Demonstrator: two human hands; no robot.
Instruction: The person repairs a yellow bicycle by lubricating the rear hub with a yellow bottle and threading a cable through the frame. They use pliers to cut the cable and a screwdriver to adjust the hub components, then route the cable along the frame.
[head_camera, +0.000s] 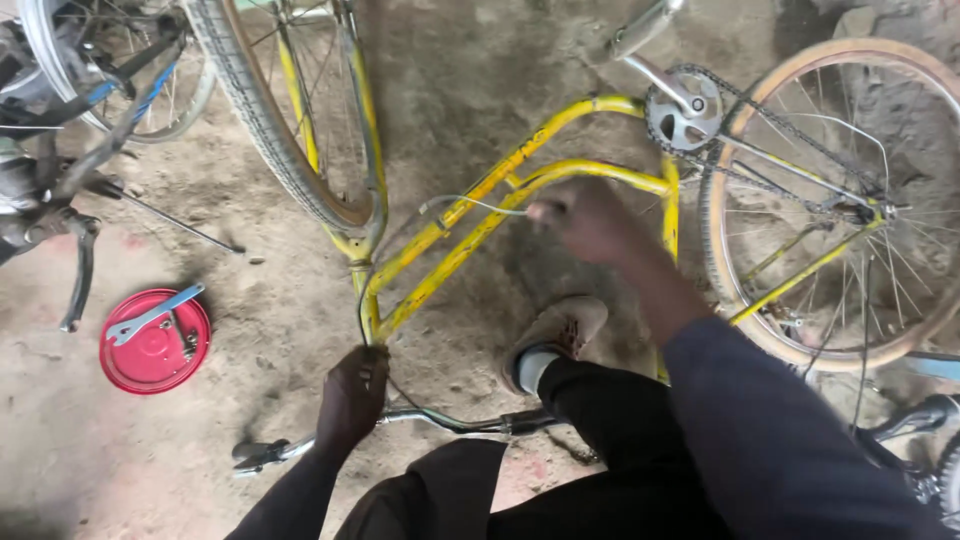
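A yellow bicycle frame stands upside down on the dirt floor, both wheels up. My left hand grips the frame's head end just above the chrome handlebar resting on the ground. My right hand is blurred; it pinches a thin grey cable beside the lower yellow tube. My shoe is planted under the frame. The front wheel rises at the upper left, and the rear wheel, chain and crank are on the right.
A red round lid with a flat spanner on it lies on the ground at the left. Another bicycle's wheel and dark parts crowd the upper left corner. Dark bike parts sit at the lower right.
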